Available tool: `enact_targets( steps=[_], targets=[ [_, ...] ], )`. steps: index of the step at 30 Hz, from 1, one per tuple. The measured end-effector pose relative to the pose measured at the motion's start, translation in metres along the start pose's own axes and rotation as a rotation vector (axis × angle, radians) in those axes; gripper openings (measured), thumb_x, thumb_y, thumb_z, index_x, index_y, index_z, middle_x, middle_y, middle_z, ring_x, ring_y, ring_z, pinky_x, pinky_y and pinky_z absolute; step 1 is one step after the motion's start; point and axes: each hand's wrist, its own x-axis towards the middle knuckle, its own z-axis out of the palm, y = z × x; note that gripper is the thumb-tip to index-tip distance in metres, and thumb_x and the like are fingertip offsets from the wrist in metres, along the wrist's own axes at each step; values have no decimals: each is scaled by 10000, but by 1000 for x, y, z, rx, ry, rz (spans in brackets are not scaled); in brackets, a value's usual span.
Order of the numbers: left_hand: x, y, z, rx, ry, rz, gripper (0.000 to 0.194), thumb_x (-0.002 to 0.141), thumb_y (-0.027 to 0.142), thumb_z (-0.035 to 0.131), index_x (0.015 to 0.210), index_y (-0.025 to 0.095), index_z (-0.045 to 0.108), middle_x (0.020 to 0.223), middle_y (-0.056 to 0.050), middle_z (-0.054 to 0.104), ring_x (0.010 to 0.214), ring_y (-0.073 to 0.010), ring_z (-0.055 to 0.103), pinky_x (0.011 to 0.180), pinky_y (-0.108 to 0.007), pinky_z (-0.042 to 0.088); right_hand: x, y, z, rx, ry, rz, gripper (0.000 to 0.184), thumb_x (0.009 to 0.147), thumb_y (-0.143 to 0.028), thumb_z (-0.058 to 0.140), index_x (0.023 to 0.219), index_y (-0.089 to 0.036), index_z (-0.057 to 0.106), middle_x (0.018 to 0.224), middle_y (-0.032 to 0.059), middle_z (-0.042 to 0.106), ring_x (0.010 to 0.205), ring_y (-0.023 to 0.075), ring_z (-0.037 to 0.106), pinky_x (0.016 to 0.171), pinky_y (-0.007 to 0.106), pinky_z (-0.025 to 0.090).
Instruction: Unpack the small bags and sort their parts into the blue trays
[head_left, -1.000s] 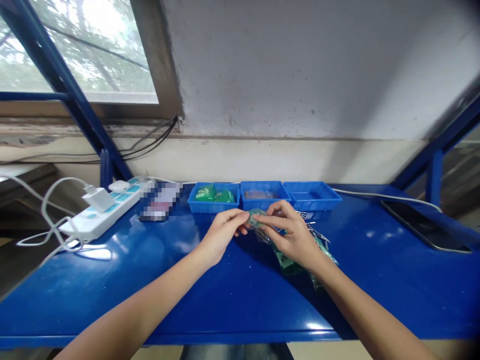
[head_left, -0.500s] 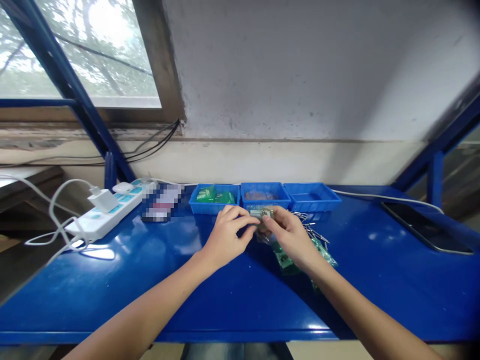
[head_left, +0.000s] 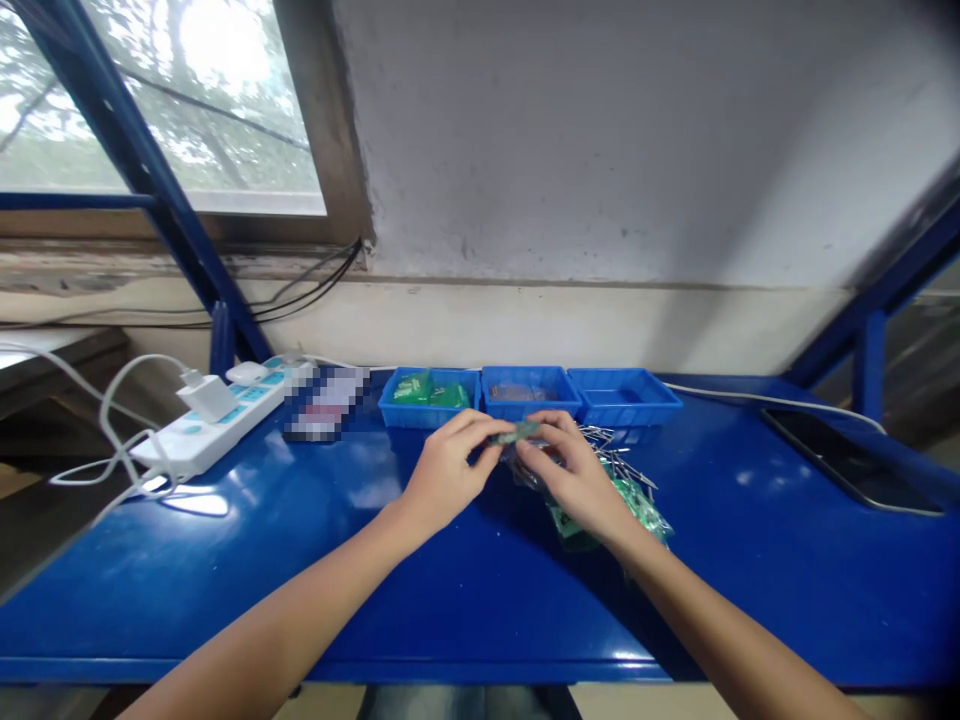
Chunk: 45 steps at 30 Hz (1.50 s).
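My left hand point(head_left: 448, 470) and my right hand point(head_left: 572, 470) meet in front of me, just above the blue table point(head_left: 300, 560). Both pinch a small green circuit board point(head_left: 516, 433) between fingertips, one at each end. Under my right hand lies a pile of clear bags with green boards point(head_left: 637, 500) and thin metal pins point(head_left: 615, 445). Right behind the hands stand three blue trays: the left tray point(head_left: 427, 395) holds green boards, the middle tray point(head_left: 529, 388) holds brownish parts, the right tray point(head_left: 626, 392) looks bare.
A white power strip point(head_left: 217, 420) with a plugged charger and cables lies at the left. A blurred card point(head_left: 324, 403) sits beside it. A black phone point(head_left: 847, 460) with a white cable rests at the right. Wall and window stand behind.
The hands have drawn closer together and the small board has been turned between the fingertips, now held flatter. The camera has shifted slightly.
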Motion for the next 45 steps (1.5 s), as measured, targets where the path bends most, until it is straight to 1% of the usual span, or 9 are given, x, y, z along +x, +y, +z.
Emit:
enact_targets(
  steps=[5,12,18,25,27,31,37,41,45],
  targets=[
    [-3,-5,1,114,-17,154,311,847,92,454,1080,215,620,1034,-66,579,981,-170,557,878,-328,457,4,2,-2,178,-12,99,278,828,-414,510,729,-185,631,933,56,510,853,173,546,721,287,474],
    [0,-7,-1,-6,-45,-13,327,809,176,562,1130,238,557,1214,-87,505,1145,-230,485,941,-396,429,4,5,-3,-22,85,-98,200,828,-294,515,717,-172,627,762,37,547,706,148,530,622,257,433],
    [9,-7,-8,-270,-42,-168,412,821,218,561,1216,206,448,826,-17,597,733,-139,601,718,-299,497,3,1,-4,-51,13,-149,188,864,-262,485,860,-184,656,756,19,607,661,129,549,628,247,433],
    [25,-43,-56,176,489,-94,142,778,210,564,912,164,569,822,-38,621,750,-160,606,718,-282,486,2,2,-4,-108,-3,-73,205,852,-291,504,932,-180,656,855,39,674,683,144,595,632,257,456],
    [26,-61,-70,438,440,-102,156,773,159,518,907,161,598,872,-60,640,841,-199,606,811,-336,472,1,2,-4,-137,-19,-90,202,855,-289,499,917,-187,662,844,35,674,689,144,595,629,255,452],
    [24,-82,-80,747,103,-201,337,745,60,400,950,133,658,990,-115,659,1044,-269,550,947,-412,404,2,3,-5,-216,-69,-117,208,863,-291,487,920,-206,668,843,30,670,739,152,599,621,251,437],
    [20,-67,-65,867,79,-225,444,868,240,360,1274,136,505,1340,-120,485,1302,-312,308,1049,-504,271,10,12,-16,-462,-105,-73,251,872,-326,465,974,-198,655,861,58,658,828,203,585,749,338,437],
    [16,-59,-59,863,-33,-342,432,912,459,292,1216,281,542,1316,-74,517,1304,-362,282,974,-689,171,12,28,-22,-633,-193,-59,349,847,-386,495,1100,-176,612,991,104,636,979,267,547,861,421,411],
    [14,-56,-51,891,64,-317,443,891,463,367,1223,215,523,1330,-150,470,1307,-361,258,974,-645,216,9,41,-16,-672,-248,-138,512,796,-411,571,1254,-191,509,1245,125,533,1181,300,441,976,454,353]
  ],
)
